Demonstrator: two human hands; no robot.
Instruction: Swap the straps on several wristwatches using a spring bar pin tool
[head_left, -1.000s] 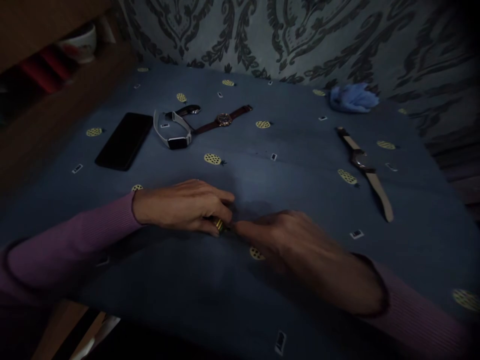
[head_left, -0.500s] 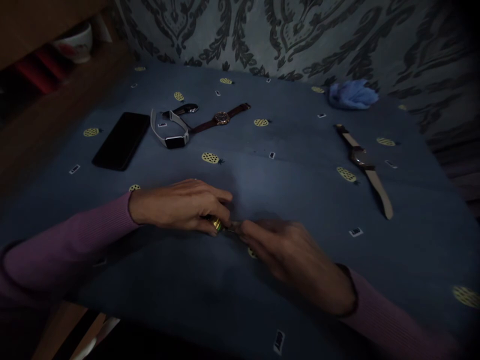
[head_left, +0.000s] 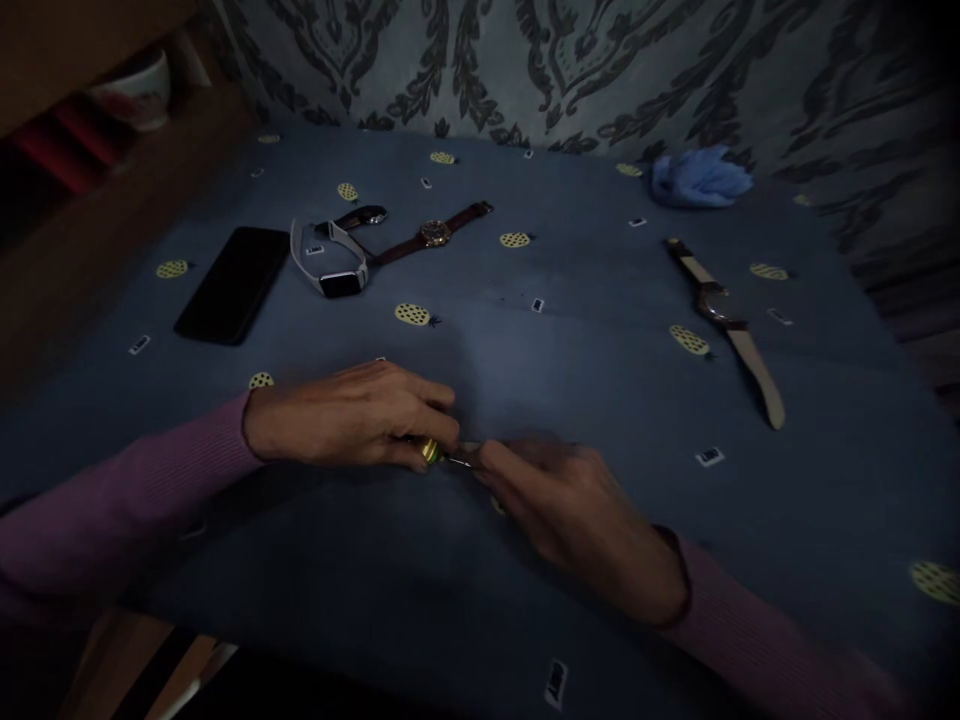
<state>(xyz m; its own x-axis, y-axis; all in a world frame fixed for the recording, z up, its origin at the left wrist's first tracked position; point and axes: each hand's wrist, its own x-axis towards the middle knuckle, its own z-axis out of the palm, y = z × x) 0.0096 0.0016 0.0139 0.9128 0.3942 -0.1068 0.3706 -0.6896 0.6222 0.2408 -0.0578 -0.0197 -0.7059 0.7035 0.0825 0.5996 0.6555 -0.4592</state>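
Note:
My left hand [head_left: 367,415] is closed, pinching a small shiny gold-and-green thing [head_left: 430,451] between thumb and fingers just above the table. Most of that thing is hidden by the fingers, so its kind is unclear. My right hand [head_left: 577,510] is closed around a thin tool with a bright metal tip [head_left: 460,461]. The tip points left and meets or nearly meets the gold-and-green thing; whether they touch I cannot tell. The tool's handle is hidden inside the right hand.
On the patterned blue tablecloth [head_left: 600,370] lie a black phone [head_left: 234,285], a white-strapped smartwatch [head_left: 341,285], a black-strapped watch [head_left: 369,216] and a brown-strapped watch [head_left: 434,234]. At right are a beige-strapped watch [head_left: 718,306] and a crumpled blue cloth [head_left: 697,178]. A patterned wall closes the back.
The whole view has shifted slightly. More of the tool's metal tip shows between my hands, which keep nearly the same pose and hold.

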